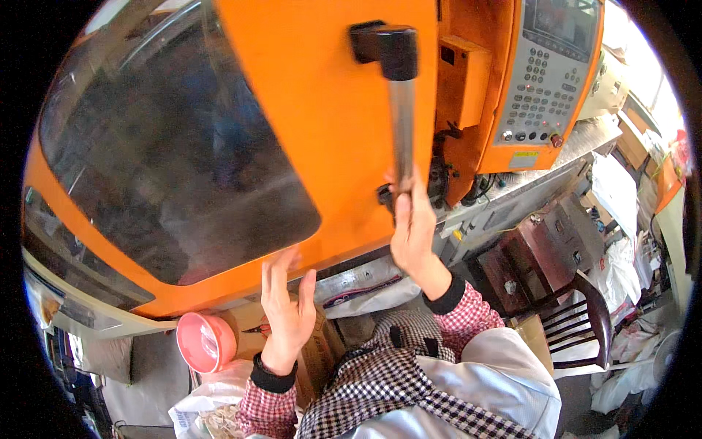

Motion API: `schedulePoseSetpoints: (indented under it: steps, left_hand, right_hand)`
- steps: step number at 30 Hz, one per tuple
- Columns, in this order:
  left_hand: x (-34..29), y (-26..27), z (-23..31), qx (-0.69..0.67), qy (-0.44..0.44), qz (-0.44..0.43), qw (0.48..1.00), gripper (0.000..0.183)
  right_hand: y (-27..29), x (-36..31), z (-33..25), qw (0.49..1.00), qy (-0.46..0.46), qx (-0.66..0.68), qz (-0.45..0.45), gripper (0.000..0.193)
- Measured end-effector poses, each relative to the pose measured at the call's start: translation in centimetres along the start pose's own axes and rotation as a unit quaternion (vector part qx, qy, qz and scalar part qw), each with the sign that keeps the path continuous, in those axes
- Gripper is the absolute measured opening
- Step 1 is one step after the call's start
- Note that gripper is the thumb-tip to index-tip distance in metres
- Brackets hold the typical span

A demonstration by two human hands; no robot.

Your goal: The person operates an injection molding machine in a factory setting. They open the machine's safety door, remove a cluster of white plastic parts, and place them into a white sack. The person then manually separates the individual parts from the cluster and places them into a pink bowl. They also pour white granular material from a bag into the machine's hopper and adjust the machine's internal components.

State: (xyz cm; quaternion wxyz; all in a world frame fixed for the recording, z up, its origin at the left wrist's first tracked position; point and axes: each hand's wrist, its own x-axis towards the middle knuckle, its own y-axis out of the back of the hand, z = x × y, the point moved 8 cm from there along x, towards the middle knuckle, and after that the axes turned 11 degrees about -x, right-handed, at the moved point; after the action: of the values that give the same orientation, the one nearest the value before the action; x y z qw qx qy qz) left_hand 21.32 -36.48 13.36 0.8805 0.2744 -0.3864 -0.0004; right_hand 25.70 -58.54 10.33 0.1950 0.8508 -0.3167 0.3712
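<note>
A tall bar handle (402, 124), grey with black end mounts, stands out from the orange machine door (329, 102). My right hand (414, 235) is at the lower end of this handle, its fingers up along and partly behind the bar. Lower and to the left, my left hand (287, 307) is raised in front of the door's bottom edge, fingers apart and holding nothing. Its fingertips are slightly blurred; whether they touch the door I cannot tell. A large dark window (175, 161) fills the door's left part.
At the right is a control panel (541, 95) with a screen and several buttons. A pink bucket (207, 342) stands at lower left, beside a white bag (212, 399). A dark wooden chair (585, 322) and a brownish-red cabinet (512, 267) are at lower right.
</note>
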Motion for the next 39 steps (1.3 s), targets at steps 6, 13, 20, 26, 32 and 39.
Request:
schedulePoseSetpoints:
  steps: [6, 13, 20, 26, 32, 39]
  left_hand:
    - [2.5, -2.0, -1.4, -0.093, 0.015, 0.033, 0.995, 0.054]
    - [0.8, -2.6, -5.7, -0.192, 0.164, 0.139, 0.958, 0.022]
    - [-4.3, 2.4, -9.4, -0.133, 0.307, 0.311, 0.89, 0.006]
    - [-2.2, 4.7, -7.6, -0.053, 0.234, 0.282, 0.929, 0.027]
    - [-3.9, 5.6, -7.7, -0.115, 0.176, 0.265, 0.941, 0.034]
    - [-3.4, 6.3, -7.3, -0.009, 0.213, 0.273, 0.938, 0.032]
  right_hand:
    - [-1.2, -4.4, 7.6, 0.999, 0.003, 0.024, -0.029, 0.027]
    - [-10.2, -3.5, 20.1, 0.922, 0.017, -0.143, -0.359, 0.012]
    - [-19.3, -5.2, 25.5, 0.749, 0.14, -0.254, -0.596, 0.019]
    - [-19.2, -5.3, 23.5, 0.671, 0.248, -0.312, -0.625, 0.038]
    - [-18.3, -6.3, 23.5, 0.595, 0.538, -0.364, -0.472, 0.029]
    - [-19.6, -5.9, 30.6, 0.745, 0.308, -0.284, -0.518, 0.016]
